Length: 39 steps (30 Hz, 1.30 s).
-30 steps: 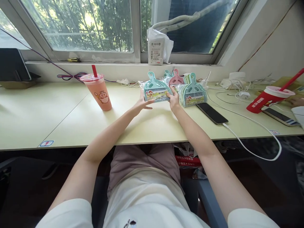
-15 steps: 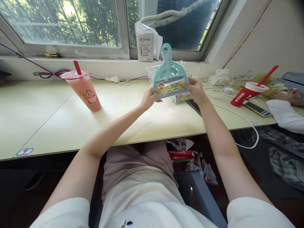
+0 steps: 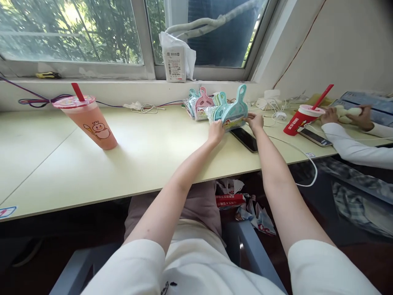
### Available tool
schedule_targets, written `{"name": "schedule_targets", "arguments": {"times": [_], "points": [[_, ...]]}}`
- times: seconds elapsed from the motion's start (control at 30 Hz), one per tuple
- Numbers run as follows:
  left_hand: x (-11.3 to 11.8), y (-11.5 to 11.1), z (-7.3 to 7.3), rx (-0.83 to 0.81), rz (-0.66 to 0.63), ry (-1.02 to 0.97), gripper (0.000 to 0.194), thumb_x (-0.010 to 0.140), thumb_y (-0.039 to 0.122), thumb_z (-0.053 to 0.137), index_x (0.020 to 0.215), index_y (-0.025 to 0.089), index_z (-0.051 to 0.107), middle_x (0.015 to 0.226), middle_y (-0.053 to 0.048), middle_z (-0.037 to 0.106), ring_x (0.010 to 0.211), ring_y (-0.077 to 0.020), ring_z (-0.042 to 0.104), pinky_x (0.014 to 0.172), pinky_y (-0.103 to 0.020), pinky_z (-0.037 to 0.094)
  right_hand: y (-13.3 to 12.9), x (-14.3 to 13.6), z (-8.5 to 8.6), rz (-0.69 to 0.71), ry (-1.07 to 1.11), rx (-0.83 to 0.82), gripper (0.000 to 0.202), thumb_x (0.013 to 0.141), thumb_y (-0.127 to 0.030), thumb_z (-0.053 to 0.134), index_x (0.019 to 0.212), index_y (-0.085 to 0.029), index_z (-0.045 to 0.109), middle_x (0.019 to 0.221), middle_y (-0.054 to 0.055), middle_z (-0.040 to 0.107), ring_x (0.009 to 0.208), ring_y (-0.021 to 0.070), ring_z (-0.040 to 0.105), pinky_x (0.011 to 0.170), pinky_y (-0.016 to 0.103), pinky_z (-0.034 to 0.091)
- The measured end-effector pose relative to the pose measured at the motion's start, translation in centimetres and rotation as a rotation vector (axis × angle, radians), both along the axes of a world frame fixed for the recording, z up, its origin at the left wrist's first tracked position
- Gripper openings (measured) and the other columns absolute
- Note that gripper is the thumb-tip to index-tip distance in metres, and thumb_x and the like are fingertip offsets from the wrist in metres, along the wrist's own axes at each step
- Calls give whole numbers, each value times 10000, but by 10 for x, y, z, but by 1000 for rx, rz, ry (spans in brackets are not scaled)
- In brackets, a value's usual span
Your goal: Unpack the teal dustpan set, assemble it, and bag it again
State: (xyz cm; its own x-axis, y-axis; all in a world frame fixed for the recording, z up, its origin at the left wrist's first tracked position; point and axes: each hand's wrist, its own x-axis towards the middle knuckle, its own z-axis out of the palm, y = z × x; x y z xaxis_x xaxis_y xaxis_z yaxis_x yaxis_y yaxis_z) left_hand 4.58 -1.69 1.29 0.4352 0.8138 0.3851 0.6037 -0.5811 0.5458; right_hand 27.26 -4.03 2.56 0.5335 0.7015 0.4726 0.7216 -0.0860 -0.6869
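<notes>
A small teal dustpan (image 3: 238, 110) in clear wrapping, with a printed card at its lower part, leans back at the far side of the table. My left hand (image 3: 216, 131) grips its lower left edge, and my right hand (image 3: 255, 123) has its fingers closed on the right edge. Right behind it stand more wrapped teal dustpans (image 3: 220, 107). To their left is a pink dustpan (image 3: 203, 102) among others in the same wrapping. A black phone (image 3: 245, 139) lies flat just below my hands.
A peach-coloured drink cup (image 3: 101, 130) stands to the left, a red cup (image 3: 299, 121) to the right beside another phone (image 3: 315, 137). White cables (image 3: 279, 114) run along the back. At right, another person's hands (image 3: 362, 119) hold something pale. A boxed package (image 3: 175, 63) sits on the windowsill.
Both hands have lowered the teal dustpan from above the table to the dustpans at the back. More of the stack and the phone now show. The view has shifted right.
</notes>
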Motion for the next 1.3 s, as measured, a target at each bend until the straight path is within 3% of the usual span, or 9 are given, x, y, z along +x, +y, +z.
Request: {"name": "schedule_targets", "arguments": {"times": [0.1, 0.17, 0.23, 0.3, 0.43, 0.73, 0.97, 1.17, 1.3], "points": [[4, -4, -1, -3, 36, 12, 203, 1025, 217, 546, 1130, 132, 698, 1175, -177, 742, 1085, -276, 687, 877, -317, 498, -2, -6, -4, -159, 37, -171, 524, 931, -454, 576, 1378, -190, 647, 1344, 127, 728, 1319, 309, 644, 1146, 516, 480], [5, -5, -1, -6, 47, 9, 202, 1027, 222, 544, 1130, 139, 697, 1176, -174, 742, 1099, -275, 683, 884, -314, 497, -11, -12, -6, -194, 13, -285, 735, 926, -544, 568, 1548, -164, 476, 1537, 179, 579, 1437, 345, 543, 1199, 541, 413], [6, -6, 0, -4, 38, 5, 205, 1026, 210, 538, 1139, 138, 694, 1190, -177, 737, 1111, -275, 682, 895, -315, 496, -26, -19, -10, -158, -77, -406, 1016, 830, -651, 662, 1630, -127, 317, 1667, 235, 384, 1507, 396, 446, 1219, 570, 374], [6, -5, 0, -8, 32, 1, 213, 1023, 200, 535, 1150, 132, 691, 1197, -184, 732, 1116, -278, 684, 908, -320, 496, -43, -25, -17, -66, -193, -529, 1142, 715, -675, 768, 1621, -135, 330, 1669, 250, 368, 1504, 429, 433, 1203, 577, 391], [5, -3, 1, -38, 62, 3, 222, 1013, 200, 544, 1158, 128, 696, 1193, -185, 731, 1118, -278, 682, 926, -328, 500, -71, -33, -27, -33, -262, -592, 900, 750, -600, 759, 1487, -145, 511, 1454, 238, 617, 1373, 424, 572, 1120, 538, 475], [1, -7, -4, -54, 21, 54, 265, 1015, 183, 501, 1166, 114, 706, 1204, -217, 723, 1126, -312, 693, 917, -363, 515, -85, -40, -34, -17, -186, -451, 795, 652, -488, 840, 1349, -215, 573, 1273, 157, 721, 1232, 378, 654, 1068, 499, 499], [-4, -10, -4, -38, 68, 143, 323, 1061, 299, 472, 1256, 105, 642, 1246, -213, 725, 1183, -293, 696, 934, -329, 506, -77, -45, -37, 18, -190, -425, 862, 686, -529, 809, 1427, -204, 512, 1341, 178, 677, 1315, 389, 595, 1124, 519, 463], [-17, -11, -4, -72, 152, 76, 626, 1042, 565, 472, 1463, 101, 466, 1217, -203, 751, 1159, -303, 715, 913, -320, 494, -92, -55, -31, -39, -180, -505, 1080, 690, -612, 794, 1584, -190, 359, 1615, 247, 414, 1510, 450, 374, 1204, 611, 356], [-23, -11, -3, -130, 201, 19, 695, 1054, 593, 401, 1529, 85, 391, 1256, -219, 740, 1196, -303, 704, 932, -330, 480, -96, -60, -29, -59, -181, -530, 1044, 723, -632, 758, 1583, -204, 351, 1579, 242, 471, 1492, 452, 402, 1190, 645, 344]]}}
